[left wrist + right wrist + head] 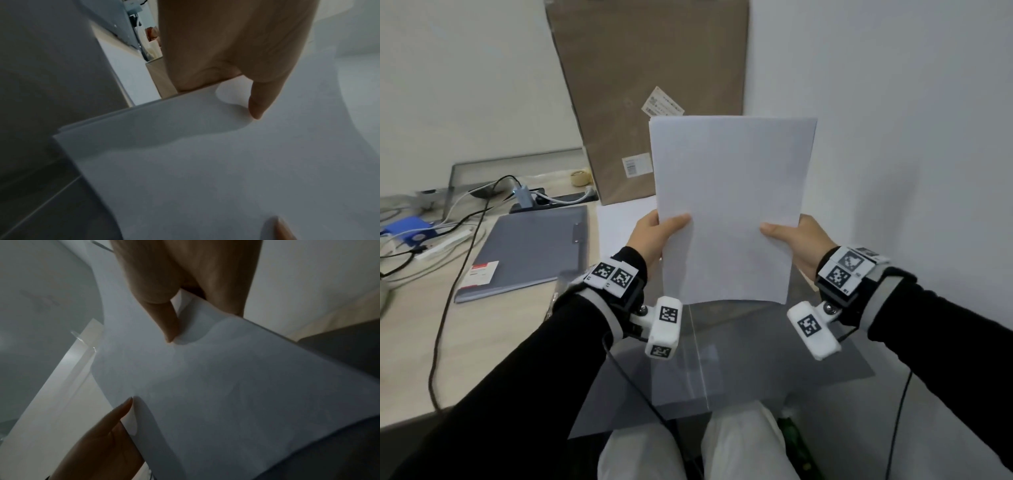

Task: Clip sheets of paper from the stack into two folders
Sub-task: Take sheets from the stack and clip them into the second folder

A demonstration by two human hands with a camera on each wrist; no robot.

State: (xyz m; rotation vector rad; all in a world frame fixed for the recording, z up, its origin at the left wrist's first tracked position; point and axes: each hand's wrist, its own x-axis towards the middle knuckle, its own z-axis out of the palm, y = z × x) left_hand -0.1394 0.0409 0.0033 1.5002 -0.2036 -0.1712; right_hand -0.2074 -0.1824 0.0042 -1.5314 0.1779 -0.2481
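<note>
Close to me, an open see-through grey plastic folder (722, 370) lies flat under my wrists, waiting for paper. Just above it I hold a thin bundle of plain white paper sheets (729, 205) up in the air, standing nearly straight up. My left hand (654, 236) pinches the left side edge, thumb on the front and the other fingers behind. My right hand (796, 240) pinches the right side edge the same way. Both pinches sit low on the sheets, so most of the paper stands tall above my hands and only a short bit hangs below them. I think this paper is very light and bendy, and the bottom edge already curves a little. It can flop, slide apart or crease, so I think holding both side edges is the best way to keep it neat. The left wrist view shows a few sheet corners not quite lined up. Further away on the pale table, to my left, lies a shut blue-grey plastic folder (530, 250). Behind it all, a tall brown cardboard box (650, 85) leans against the white wall.
</note>
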